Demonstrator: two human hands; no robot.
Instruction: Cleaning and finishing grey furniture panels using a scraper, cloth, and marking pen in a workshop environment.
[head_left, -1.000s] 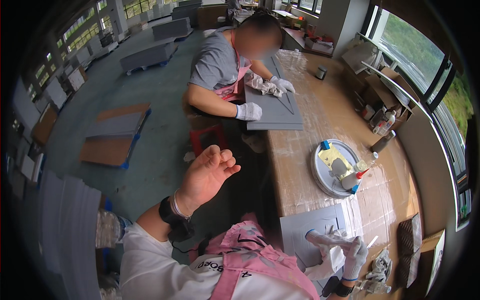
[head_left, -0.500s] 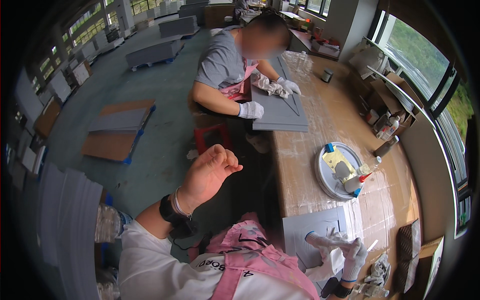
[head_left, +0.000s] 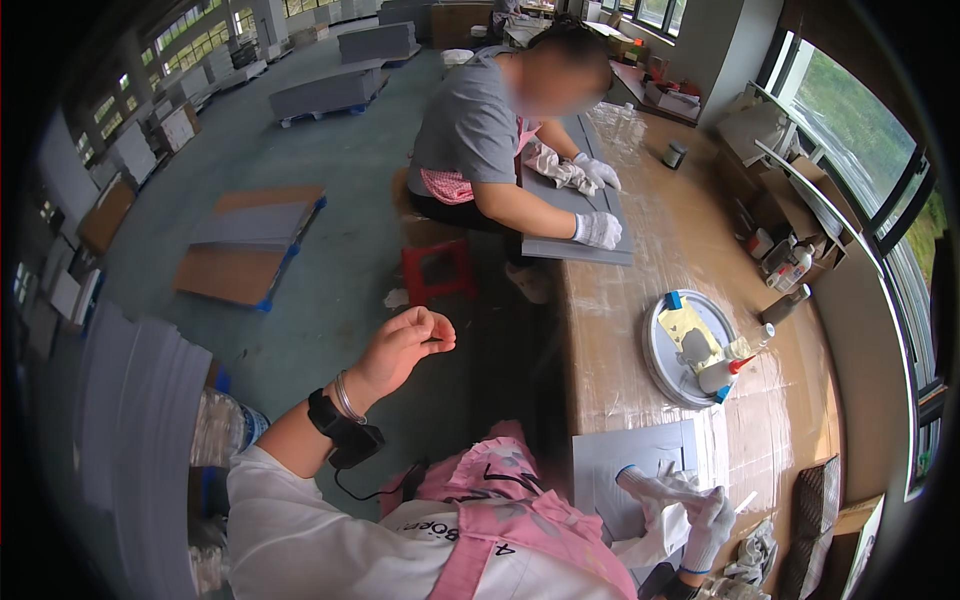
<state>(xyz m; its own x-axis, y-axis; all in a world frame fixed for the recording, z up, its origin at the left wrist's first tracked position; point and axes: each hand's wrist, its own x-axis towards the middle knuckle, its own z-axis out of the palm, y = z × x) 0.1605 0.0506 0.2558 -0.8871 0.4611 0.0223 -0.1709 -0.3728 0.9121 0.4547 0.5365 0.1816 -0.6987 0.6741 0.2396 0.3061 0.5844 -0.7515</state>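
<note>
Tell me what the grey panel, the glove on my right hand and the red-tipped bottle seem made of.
Panel: perhaps painted board, given its even, matte grey and frame lines; the core is hidden.
Glove: likely knitted fabric, from its soft, dull white look.
Bottle: probably plastic, smooth and opaque white.

Plain grey on the panel, white with blue edging on the knitted glove, blotchy pink for the apron, brown for the surface, super bright red for the stool.
</note>
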